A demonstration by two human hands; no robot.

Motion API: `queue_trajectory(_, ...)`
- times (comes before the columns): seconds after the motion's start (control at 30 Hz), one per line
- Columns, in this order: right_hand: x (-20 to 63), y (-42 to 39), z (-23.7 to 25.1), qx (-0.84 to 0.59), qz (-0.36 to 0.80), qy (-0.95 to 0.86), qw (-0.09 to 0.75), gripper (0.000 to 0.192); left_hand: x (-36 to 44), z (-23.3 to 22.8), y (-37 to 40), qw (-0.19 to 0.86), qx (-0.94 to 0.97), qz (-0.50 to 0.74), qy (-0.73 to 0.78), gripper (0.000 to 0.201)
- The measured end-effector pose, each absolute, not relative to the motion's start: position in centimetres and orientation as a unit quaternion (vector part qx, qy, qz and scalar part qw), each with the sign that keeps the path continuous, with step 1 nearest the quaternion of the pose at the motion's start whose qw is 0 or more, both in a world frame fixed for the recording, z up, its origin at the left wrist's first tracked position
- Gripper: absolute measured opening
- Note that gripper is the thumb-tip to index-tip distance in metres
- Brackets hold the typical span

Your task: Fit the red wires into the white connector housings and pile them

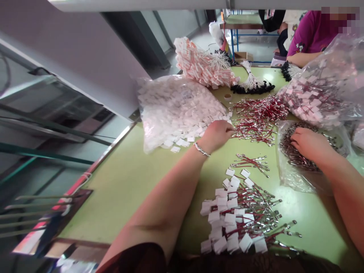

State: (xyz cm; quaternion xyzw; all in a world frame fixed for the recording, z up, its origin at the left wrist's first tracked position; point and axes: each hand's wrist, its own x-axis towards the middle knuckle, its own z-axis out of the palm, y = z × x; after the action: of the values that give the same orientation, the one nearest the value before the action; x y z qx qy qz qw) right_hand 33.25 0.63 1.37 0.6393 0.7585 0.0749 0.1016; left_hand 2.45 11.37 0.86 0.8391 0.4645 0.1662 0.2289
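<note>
While a clear bag of white tags (176,110) lies at the far left of the green desk (127,182), the left hand (216,134) rests beside it, fingers curled onto loose red wires (257,119). Nearer lies a pile of tagged wires (239,216). Rightward, the right hand (308,144) reaches into an open bag of dark parts (295,157), its fingers' grip hidden.

Glossy clear plastic bag (284,167); smooth matt green tabletop (127,182).
</note>
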Motion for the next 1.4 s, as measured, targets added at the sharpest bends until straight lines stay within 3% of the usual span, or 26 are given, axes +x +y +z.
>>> queue_trajectory(0.1,33.3,0.8,1.3,0.643,0.063,0.76,0.063,0.023,2.1,1.6,11.5,0.244,0.814,0.241,0.469,0.014)
queue_trajectory(0.23,33.1,0.7,2.2,0.7,0.067,0.711,-0.02,0.025,2.9,2.5,10.4,0.364,0.753,0.314,0.449,0.017)
queue_trajectory(0.43,28.7,-1.0,2.9,0.638,-0.117,0.707,-0.281,0.021,6.4,2.4,6.2,0.469,0.76,0.235,0.383,0.02)
queue_trajectory(0.53,26.2,-1.7,2.1,0.605,-0.157,0.695,-0.355,0.019,7.4,2.0,4.9,0.494,0.766,0.224,0.345,0.021)
queue_trajectory(0.73,24.9,-1.8,1.4,0.584,-0.166,0.723,-0.331,0.02,7.6,1.7,4.6,0.489,0.782,0.212,0.324,0.021)
queue_trajectory(0.97,24.9,-1.9,1.2,0.593,-0.188,0.686,-0.378,0.021,7.4,1.7,4.7,0.477,0.78,0.226,0.335,0.022)
queue_trajectory(1.13,25.0,-1.9,1.2,0.58,-0.162,0.724,-0.336,0.021,7.3,1.4,4.9,0.453,0.793,0.222,0.342,0.022)
queue_trajectory(1.2,25.3,-1.9,1.4,0.575,-0.176,0.727,-0.332,0.021,7.2,1.2,5.0,0.417,0.815,0.226,0.333,0.024)
queue_trajectory(1.4,25.5,-2.2,2.4,0.581,-0.271,0.728,-0.241,0.019,6.7,1.0,5.1,0.179,0.955,0.14,0.19,0.025)
